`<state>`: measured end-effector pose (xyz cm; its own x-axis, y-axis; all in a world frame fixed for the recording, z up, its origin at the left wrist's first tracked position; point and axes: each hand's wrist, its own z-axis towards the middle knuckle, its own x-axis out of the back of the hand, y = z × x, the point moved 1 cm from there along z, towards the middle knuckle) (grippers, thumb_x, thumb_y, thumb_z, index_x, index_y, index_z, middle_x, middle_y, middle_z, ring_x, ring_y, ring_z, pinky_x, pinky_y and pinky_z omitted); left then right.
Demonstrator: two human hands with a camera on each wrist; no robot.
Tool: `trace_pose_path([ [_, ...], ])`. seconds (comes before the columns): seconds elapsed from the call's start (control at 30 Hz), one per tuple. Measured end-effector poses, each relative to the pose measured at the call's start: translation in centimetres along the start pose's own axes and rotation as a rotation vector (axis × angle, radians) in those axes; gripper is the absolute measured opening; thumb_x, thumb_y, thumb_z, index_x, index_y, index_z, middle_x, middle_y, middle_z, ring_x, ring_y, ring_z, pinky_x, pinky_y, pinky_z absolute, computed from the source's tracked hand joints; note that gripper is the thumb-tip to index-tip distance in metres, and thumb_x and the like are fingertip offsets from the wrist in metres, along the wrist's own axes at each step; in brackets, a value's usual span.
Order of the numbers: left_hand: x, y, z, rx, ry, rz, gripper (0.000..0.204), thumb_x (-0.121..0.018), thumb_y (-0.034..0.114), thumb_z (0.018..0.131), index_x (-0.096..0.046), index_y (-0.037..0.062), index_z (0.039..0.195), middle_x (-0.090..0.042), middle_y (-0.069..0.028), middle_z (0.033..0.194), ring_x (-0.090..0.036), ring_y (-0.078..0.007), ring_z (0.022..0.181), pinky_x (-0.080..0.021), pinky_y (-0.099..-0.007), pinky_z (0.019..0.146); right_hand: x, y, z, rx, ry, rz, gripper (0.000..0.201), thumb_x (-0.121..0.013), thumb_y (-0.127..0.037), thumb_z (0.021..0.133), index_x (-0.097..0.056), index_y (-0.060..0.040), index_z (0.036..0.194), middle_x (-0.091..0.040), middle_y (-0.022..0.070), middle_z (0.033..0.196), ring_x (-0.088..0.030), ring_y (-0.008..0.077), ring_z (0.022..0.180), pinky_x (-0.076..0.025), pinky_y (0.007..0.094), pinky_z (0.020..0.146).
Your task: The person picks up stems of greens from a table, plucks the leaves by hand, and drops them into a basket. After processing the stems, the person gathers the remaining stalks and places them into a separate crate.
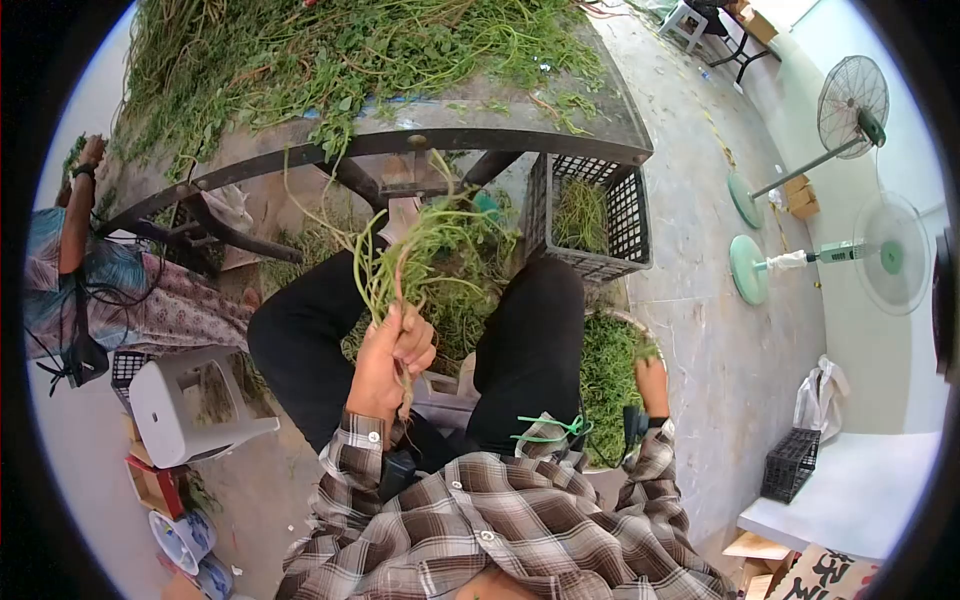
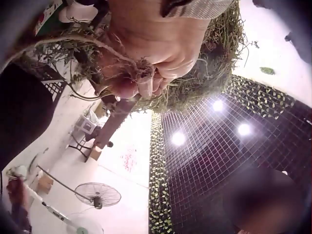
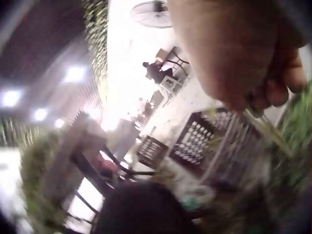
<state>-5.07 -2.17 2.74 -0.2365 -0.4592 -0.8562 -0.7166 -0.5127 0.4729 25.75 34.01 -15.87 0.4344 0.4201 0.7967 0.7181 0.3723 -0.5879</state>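
At far left is one other person point(image 1: 130, 290) in patterned clothes, above one pale stool point(image 1: 180, 405). Next, one tabletop point(image 1: 620, 110) bears one large heap of greens point(image 1: 380, 60). Just before it, the left grip point(image 1: 395, 350) has its fingers curled round one bunch of stems point(image 1: 410, 250), held upright between the wearer's two knees, roots hanging below. Further right come one black crate point(image 1: 597, 264) containing stems and one round basket point(image 1: 632, 318) of leaves, over which the right grip point(image 1: 652, 385) pinches one blurred sprig point(image 1: 645, 351). Two fans point(image 1: 853, 105) stand beyond.
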Motion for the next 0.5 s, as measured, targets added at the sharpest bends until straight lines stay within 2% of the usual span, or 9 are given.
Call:
trace_pose_path([
  [0.07,0.0,0.1,0.0,-0.002,-0.018,-0.032,0.030,-0.038,0.030,0.097,-0.043,0.0069,0.078,-0.028,0.0051,0.053,-0.027,-0.0061,0.047,-0.029,-0.0204,0.040,2.2,-4.4,-4.0,-0.013,0.045,-0.372,0.025,-0.051,-0.018,0.082,-0.058,0.0006,0.097,-0.061,0.0196,0.083,-0.057,0.0356,0.075,-0.044,0.0398,0.070],
  [0.1,-0.1,0.2,0.0,-0.001,-0.039,-0.059,0.030,-0.038,0.030,0.097,-0.043,0.0069,0.078,-0.029,0.0050,0.053,-0.027,-0.0062,0.048,-0.030,-0.0204,0.040,2.6,-5.5,-4.2,-0.014,0.044,-0.372,0.025,-0.051,-0.018,0.082,-0.058,0.0006,0.097,-0.061,0.0196,0.083,-0.057,0.0356,0.075,-0.044,0.0398,0.070],
  [0.17,-0.5,0.1,0.0,0.010,-0.054,-0.066,0.030,-0.037,0.030,0.097,-0.043,0.0071,0.078,-0.030,0.0049,0.053,-0.028,-0.0065,0.048,-0.030,-0.0205,0.041,2.9,-8.0,-3.6,0.028,0.053,-0.049,0.027,-0.052,-0.017,0.082,-0.060,0.0006,0.101,-0.062,0.0166,0.089,-0.060,0.0295,0.078,-0.045,0.0349,0.070],
  [0.23,-1.0,-0.1,0.1,0.025,-0.086,-0.101,0.031,-0.035,0.030,0.098,-0.043,0.0072,0.078,-0.030,0.0049,0.053,-0.028,-0.0067,0.048,-0.031,-0.0207,0.041,3.4,-13.8,-3.0,0.048,-0.011,0.333,0.026,-0.054,-0.015,0.082,-0.060,0.0007,0.102,-0.062,0.0127,0.086,-0.058,0.0230,0.074,-0.045,0.0312,0.069],
  [0.3,-1.2,-0.3,0.2,0.043,-0.097,-0.106,0.031,-0.034,0.030,0.098,-0.043,0.0074,0.078,-0.030,0.0049,0.053,-0.029,-0.0068,0.048,-0.031,-0.0208,0.041,3.9,-20.8,-3.1,0.204,-0.117,0.484,0.024,-0.056,-0.014,0.082,-0.060,0.0001,0.101,-0.061,0.0097,0.086,-0.056,0.0169,0.075,-0.044,0.0278,0.069],
  [0.37,-1.4,-0.5,0.1,0.049,-0.107,-0.115,0.031,-0.034,0.030,0.098,-0.043,0.0077,0.078,-0.031,0.0050,0.052,-0.029,-0.0069,0.048,-0.031,-0.0209,0.041,2.8,-25.5,-3.2,0.449,-0.235,0.489,0.025,-0.058,-0.014,0.080,-0.060,0.0002,0.101,-0.060,0.0097,0.090,-0.056,0.0169,0.080,-0.044,0.0271,0.070],
  [0.43,-1.6,-0.5,-0.2,0.061,-0.103,-0.129,0.032,-0.033,0.031,0.098,-0.044,0.0082,0.078,-0.031,0.0053,0.052,-0.029,-0.0069,0.048,-0.031,-0.0209,0.041,1.8,-29.5,-3.8,0.563,-0.389,0.433,0.032,-0.061,-0.017,0.078,-0.058,0.0000,0.104,-0.057,0.0121,0.099,-0.054,0.0222,0.092,-0.043,0.0307,0.080],
  [0.5,-1.7,-0.5,-0.5,0.055,-0.101,-0.131,0.032,-0.033,0.031,0.098,-0.044,0.0083,0.078,-0.031,0.0054,0.052,-0.030,-0.0069,0.048,-0.031,-0.0209,0.041,-0.2,-32.0,-4.0,0.790,-0.317,0.331,0.042,-0.064,-0.022,0.075,-0.055,-0.0005,0.110,-0.054,0.0155,0.110,-0.048,0.0287,0.104,-0.038,0.0352,0.090],
])
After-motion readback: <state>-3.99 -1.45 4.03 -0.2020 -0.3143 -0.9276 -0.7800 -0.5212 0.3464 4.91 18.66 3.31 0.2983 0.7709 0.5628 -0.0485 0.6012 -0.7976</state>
